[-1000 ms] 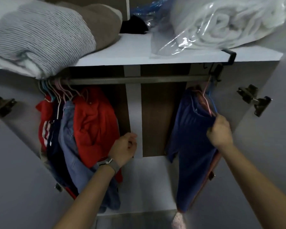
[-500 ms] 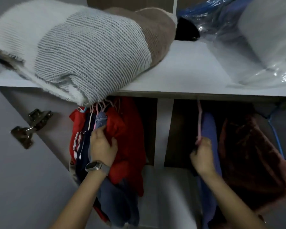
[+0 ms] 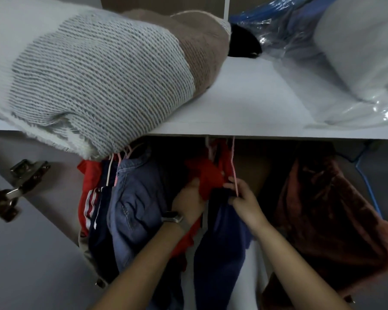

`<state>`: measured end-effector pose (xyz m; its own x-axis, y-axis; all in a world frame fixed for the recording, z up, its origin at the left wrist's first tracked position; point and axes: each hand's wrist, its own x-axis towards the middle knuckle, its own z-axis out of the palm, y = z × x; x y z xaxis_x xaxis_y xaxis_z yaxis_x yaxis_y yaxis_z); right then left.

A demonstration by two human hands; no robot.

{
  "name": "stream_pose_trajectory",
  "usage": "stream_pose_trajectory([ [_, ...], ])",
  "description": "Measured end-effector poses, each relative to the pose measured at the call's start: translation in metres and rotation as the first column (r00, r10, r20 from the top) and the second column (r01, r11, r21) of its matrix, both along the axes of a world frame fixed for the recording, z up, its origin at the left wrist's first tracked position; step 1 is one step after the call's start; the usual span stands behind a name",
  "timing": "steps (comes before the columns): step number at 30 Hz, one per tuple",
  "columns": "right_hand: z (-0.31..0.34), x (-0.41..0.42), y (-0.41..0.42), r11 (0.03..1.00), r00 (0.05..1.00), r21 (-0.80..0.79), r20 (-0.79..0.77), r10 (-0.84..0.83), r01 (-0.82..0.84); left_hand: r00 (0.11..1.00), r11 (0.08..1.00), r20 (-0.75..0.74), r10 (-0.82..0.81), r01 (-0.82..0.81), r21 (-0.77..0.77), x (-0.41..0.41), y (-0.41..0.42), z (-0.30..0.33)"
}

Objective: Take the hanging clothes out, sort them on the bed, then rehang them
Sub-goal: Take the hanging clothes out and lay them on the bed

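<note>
Head view: removal step, garments gathered at wardrobe centre.
Left hand (image 3: 189, 201) grips red garment (image 3: 207, 177); right hand (image 3: 244, 201) pinches pink hanger (image 3: 233, 166). Next: unhook upward.

Both forearms reach up and forward side by side, the left hand (image 3: 188, 201), a watch on its wrist, curled with its fingers closed around red cloth, and the right hand (image 3: 244, 198) just beside it, its fingers pinching a thin pink hanger wire.
</note>
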<state>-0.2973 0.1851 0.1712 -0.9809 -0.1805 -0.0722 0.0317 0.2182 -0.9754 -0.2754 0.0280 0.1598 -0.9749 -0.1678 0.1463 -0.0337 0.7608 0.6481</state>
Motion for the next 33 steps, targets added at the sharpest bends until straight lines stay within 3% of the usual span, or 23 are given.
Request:
stream_pose_trajectory([
  [4, 0.013, -0.007, 0.000, 0.964, 0.988, -0.232, 0.118, -0.103, 0.128, 0.986, 0.969, 0.021, -0.165, 0.158, 0.191, -0.004, 0.039, 0.005],
  [7, 0.021, -0.009, -0.003, 0.982, 0.981, -0.182, 0.194, -0.019, 0.055, 0.951, 0.832, 0.026, -0.308, 0.256, 0.492, 0.004, 0.035, 0.006],
  [9, 0.025, -0.009, -0.012, 0.989, 0.972, -0.148, 0.232, 0.042, -0.008, 0.935, 0.720, 0.089, -0.342, 0.200, 0.665, 0.012, 0.022, 0.005],
  [11, 0.026, -0.010, -0.025, 0.997, 0.967, -0.060, 0.249, 0.055, -0.041, 0.948, 0.698, 0.135, -0.289, 0.112, 0.707, 0.019, 0.006, 0.005],
  [14, 0.028, -0.018, -0.038, 0.995, 0.978, 0.076, 0.192, -0.083, 0.070, 0.989, 0.771, 0.130, -0.067, -0.031, 0.636, 0.023, -0.023, -0.002],
  [16, 0.033, -0.022, -0.034, 0.979, 0.957, -0.010, 0.211, -0.199, 0.206, 0.997, 0.832, 0.059, 0.051, -0.075, 0.549, 0.022, -0.042, -0.005],
  [19, 0.046, -0.015, -0.005, 0.954, 0.955, -0.189, 0.229, -0.189, 0.234, 0.989, 0.910, -0.135, 0.063, -0.002, 0.414, 0.017, -0.055, 0.010],
  [22, 0.060, 0.008, 0.045, 0.990, 0.996, -0.121, 0.060, -0.063, 0.069, 0.960, 0.946, -0.279, -0.019, 0.108, 0.307, 0.005, -0.040, 0.036],
  [25, 0.062, 0.036, 0.105, 0.986, 0.996, 0.143, -0.012, 0.088, -0.086, 0.916, 0.981, -0.355, -0.185, 0.194, -0.010, -0.009, -0.004, 0.049],
  [26, 0.061, 0.048, 0.124, 0.975, 0.992, 0.183, -0.007, 0.127, -0.123, 0.905, 0.966, -0.340, -0.255, 0.219, -0.140, -0.012, 0.011, 0.052],
  [28, 0.057, 0.077, 0.153, 0.965, 0.988, 0.212, 0.010, 0.154, -0.153, 0.899, 0.886, -0.174, -0.403, 0.335, -0.321, -0.014, 0.043, 0.056],
  [30, 0.054, 0.109, 0.177, 0.969, 0.995, 0.226, 0.017, 0.100, -0.101, 0.835, 0.797, 0.012, -0.549, 0.529, -0.291, -0.011, 0.073, 0.053],
  [33, 0.052, 0.157, 0.209, 0.964, 0.999, 0.260, 0.001, -0.051, 0.049, 0.719, 0.716, 0.069, -0.691, 0.695, -0.072, 0.002, 0.113, 0.037],
])
